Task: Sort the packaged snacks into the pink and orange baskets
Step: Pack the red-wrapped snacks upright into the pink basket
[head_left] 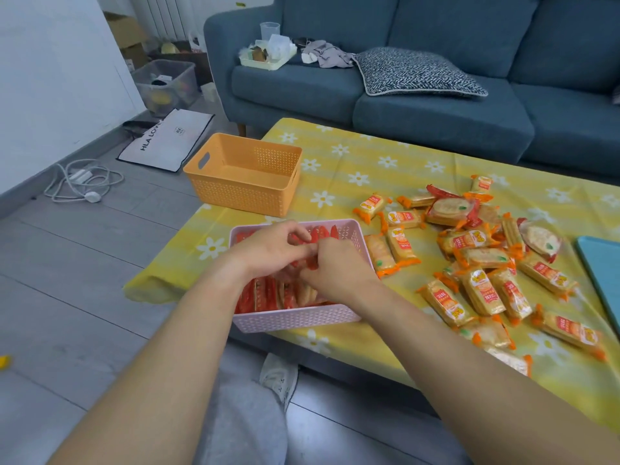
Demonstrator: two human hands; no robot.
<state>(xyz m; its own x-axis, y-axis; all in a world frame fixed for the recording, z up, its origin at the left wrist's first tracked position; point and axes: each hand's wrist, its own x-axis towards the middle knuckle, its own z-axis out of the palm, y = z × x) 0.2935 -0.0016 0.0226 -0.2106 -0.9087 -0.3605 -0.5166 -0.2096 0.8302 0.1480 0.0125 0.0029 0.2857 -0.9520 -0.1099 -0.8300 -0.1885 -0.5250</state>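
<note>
I have both hands down inside the pink basket [295, 318], which sits at the near left corner of the bench [352, 162]. The left hand [268, 250] has its fingers curled over, tips pinching at a red packet [312, 261]. The right hand [335, 266] meets it from the other side, thumb and fingers closed on the same red wrapper. I cannot tell whether they grasp one packet or two pressed together.

Under the hands, the pink basket is packed with red packets standing on edge [265, 293]; most are covered, so I cannot count them.

There are two baskets: the pink one and an orange basket [241, 193] just beyond it, slightly left and not touching.

To the right of the pink basket lie loose orange packets [479, 290]. I count about sixteen, though the heap overlaps too much for a firm number. Among them I see two round-cracker packets with red edges [449, 209]. One blue tray [600, 263] shows far right of the pink basket.
</note>
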